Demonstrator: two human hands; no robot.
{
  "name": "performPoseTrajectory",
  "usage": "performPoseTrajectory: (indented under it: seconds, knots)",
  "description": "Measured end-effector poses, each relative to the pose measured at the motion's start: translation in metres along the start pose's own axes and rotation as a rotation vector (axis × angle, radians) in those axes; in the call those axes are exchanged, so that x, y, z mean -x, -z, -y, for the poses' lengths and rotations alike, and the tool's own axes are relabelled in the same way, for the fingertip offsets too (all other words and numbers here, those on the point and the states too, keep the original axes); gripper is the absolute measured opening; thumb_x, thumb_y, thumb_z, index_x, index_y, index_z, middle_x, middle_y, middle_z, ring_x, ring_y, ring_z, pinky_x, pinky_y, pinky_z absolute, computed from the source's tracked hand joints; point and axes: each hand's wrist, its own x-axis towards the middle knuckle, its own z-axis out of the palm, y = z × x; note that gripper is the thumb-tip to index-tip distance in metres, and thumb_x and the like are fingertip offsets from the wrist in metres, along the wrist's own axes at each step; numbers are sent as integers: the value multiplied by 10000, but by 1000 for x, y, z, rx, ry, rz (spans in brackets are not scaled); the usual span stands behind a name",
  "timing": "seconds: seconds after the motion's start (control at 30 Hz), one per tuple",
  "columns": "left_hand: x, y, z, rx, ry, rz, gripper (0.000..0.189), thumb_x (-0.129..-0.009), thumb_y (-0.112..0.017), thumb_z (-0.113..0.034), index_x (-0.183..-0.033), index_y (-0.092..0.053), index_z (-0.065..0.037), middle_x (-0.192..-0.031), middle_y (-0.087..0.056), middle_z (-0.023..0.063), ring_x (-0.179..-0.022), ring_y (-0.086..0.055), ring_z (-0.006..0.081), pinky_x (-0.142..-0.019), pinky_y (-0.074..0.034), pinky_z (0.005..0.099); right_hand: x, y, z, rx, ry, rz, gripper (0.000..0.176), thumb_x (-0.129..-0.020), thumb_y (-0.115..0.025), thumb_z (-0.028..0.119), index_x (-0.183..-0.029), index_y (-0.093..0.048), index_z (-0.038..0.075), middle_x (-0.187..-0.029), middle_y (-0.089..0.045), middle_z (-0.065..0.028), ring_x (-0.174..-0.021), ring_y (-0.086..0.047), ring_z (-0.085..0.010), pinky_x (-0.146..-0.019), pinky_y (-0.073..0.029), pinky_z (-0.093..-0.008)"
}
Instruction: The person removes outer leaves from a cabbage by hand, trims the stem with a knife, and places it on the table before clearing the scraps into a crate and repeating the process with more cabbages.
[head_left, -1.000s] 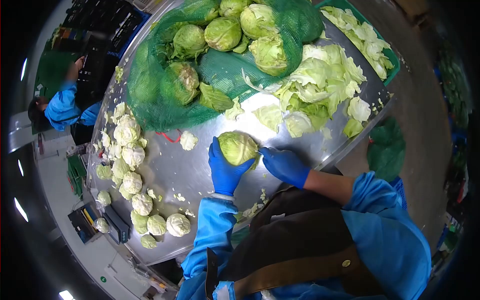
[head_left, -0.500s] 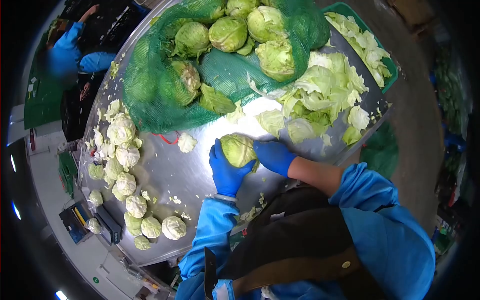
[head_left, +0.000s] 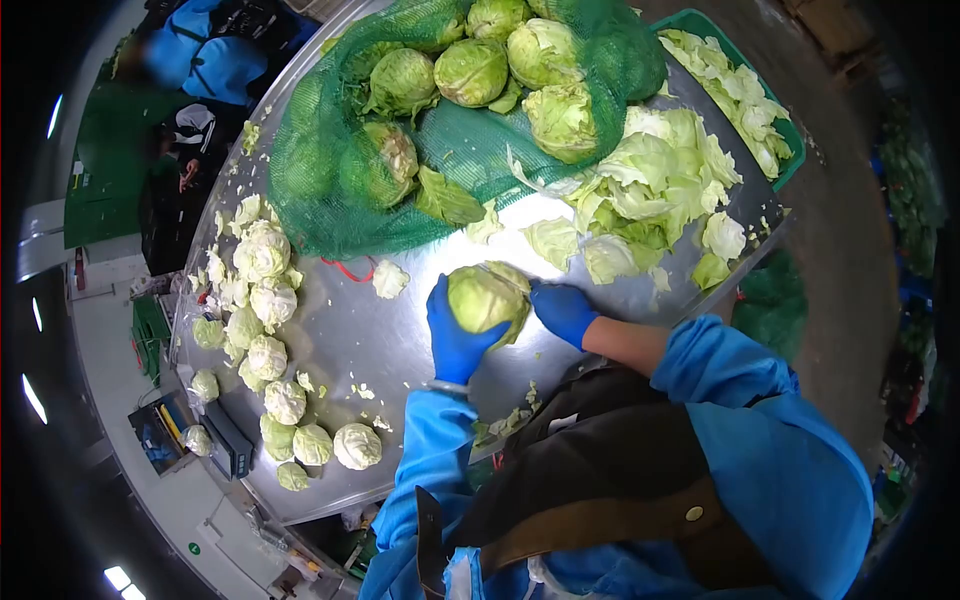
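A pale green cabbage [head_left: 482, 300] sits low over the steel table in front of me. My left hand [head_left: 455, 335], in a blue glove, is wrapped round its left and lower side. At its right side, my gloved right hand [head_left: 565, 314] is closed, with the fingertips at the edge of an outer cabbage leaf [head_left: 512, 277] that stands away from the head. The fingertips themselves are partly hidden. Loose leaves [head_left: 552, 243] lie just beyond the cabbage.
A green mesh sack [head_left: 335, 215] with several cabbages covers the table's far side. Trimmed heads [head_left: 262, 250] line the left. A leaf pile [head_left: 650, 180] lies right of the sack, near a green crate [head_left: 790, 150] of leaves. Another person [head_left: 215, 65] is at far left.
The outer leaf on the cabbage's right side now stands out from the head, and my right hand has shifted slightly right. The whole view has shifted a little.
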Motion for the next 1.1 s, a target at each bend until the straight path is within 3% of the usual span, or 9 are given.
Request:
performPoseTrajectory:
  seconds: [0.2,0.3,0.43,0.63,0.77,0.8,0.83,0.9,1.1]
  knots:
    - [68,4,12,594,318,-36,1228,-657,-860,-144,-1511,12,-2,-1526,-203,190,-1390,-283,295,-1117,-320,400,27,1,31,-176,120,95,257,-873,-468,120,-1066,-569,-17,-902,-663,-242,-839,-661,-387,-750,-508,-503]
    - [66,-33,14,733,529,-575,991,-692,-836,-114,-1455,-217,16,-1383,-409,174,-1250,-447,271,-1032,-414,391,33,14,47,-195,153,138,285,-902,-447,172,-1102,-548,-3,-979,-662,-240,-890,-654,-395,-784,-507,-502]
    - [58,-9,30,751,483,-452,612,-796,-729,-95,-1328,-431,-56,-1213,-562,164,-1043,-608,285,-869,-536,425,10,7,20,-73,221,58,386,-930,-363,156,-1241,-550,27,-938,-662,-245,-822,-652,-391,-737,-504,-506]
    - [85,6,42,1306,603,-237,703,-782,-693,-77,-1409,-376,-54,-1306,-516,157,-1170,-548,310,-967,-494,445,-5,0,-63,-14,94,-179,293,-940,-391,173,-1094,-615,65,-864,-687,-190,-748,-662,-384,-671,-511,-504]
    - [68,-7,-10,1081,310,-109,799,-730,-716,-59,-1435,-340,-34,-1340,-495,156,-1217,-510,271,-1027,-430,380,-15,71,-71,-39,-39,-188,323,-963,-443,235,-1210,-589,87,-955,-678,-159,-850,-655,-355,-711,-521,-434]
    - [59,-12,-9,971,263,-76,831,-712,-778,-98,-1416,-346,-12,-1324,-502,156,-1198,-520,255,-1009,-438,358,-2,89,-55,-70,188,-295,326,-962,-461,251,-1227,-582,103,-985,-669,-146,-864,-651,-350,-718,-521,-427]
    - [52,-20,-7,886,265,-50,843,-702,-800,-116,-1407,-351,-7,-1314,-507,156,-1192,-523,254,-1005,-441,357,12,100,-38,-106,416,-388,333,-961,-479,266,-1243,-576,120,-1014,-660,-134,-878,-646,-346,-725,-521,-420]
    - [38,-37,1,700,263,2,870,-681,-843,-151,-1389,-362,2,-1292,-518,157,-1180,-529,252,-996,-446,355,29,110,-3,-166,471,-138,370,-953,-511,288,-1309,-535,192,-1061,-609,-115,-906,-631,-331,-729,-521,-421]
    - [22,-50,-9,670,303,-50,873,-695,-856,-209,-1375,-359,17,-1270,-535,178,-1152,-550,255,-981,-460,359,15,72,8,-204,332,-106,418,-959,-505,283,-1375,-484,248,-1058,-491,-122,-890,-605,-327,-711,-512,-436]
